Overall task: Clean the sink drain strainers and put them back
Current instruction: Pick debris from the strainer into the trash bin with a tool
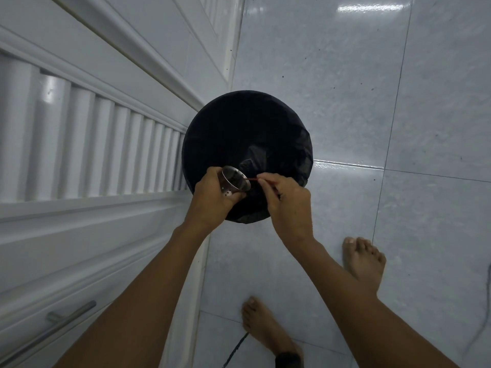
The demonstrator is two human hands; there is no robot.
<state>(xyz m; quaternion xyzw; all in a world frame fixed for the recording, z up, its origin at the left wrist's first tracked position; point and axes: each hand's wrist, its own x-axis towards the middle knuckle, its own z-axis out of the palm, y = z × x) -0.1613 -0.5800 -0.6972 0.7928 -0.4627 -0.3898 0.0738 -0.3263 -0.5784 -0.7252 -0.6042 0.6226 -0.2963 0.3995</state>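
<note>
Over the near rim of a round bin lined with a black bag (239, 128), both bare forearms reach forward and down from the bottom of the view, wrists bent slightly inward so that the hands meet above the bag. On the left, the left hand (212, 193) is curled around a perforated metal strainer basket (233, 181), fingers wrapped under and behind its wall, holding it tilted so the open mouth faces right, toward the other hand; dark matter shows inside it. Opposite, the right hand (285, 197) is closed in a pinch, thumb and forefinger gripping a thin red stick (253, 179) whose tip points into the mouth of the basket, at or just inside its rim. White louvred cabinet doors (87, 144) stand to the left, and two bare feet rest on the pale glossy floor tiles (345, 75) below the bin
</note>
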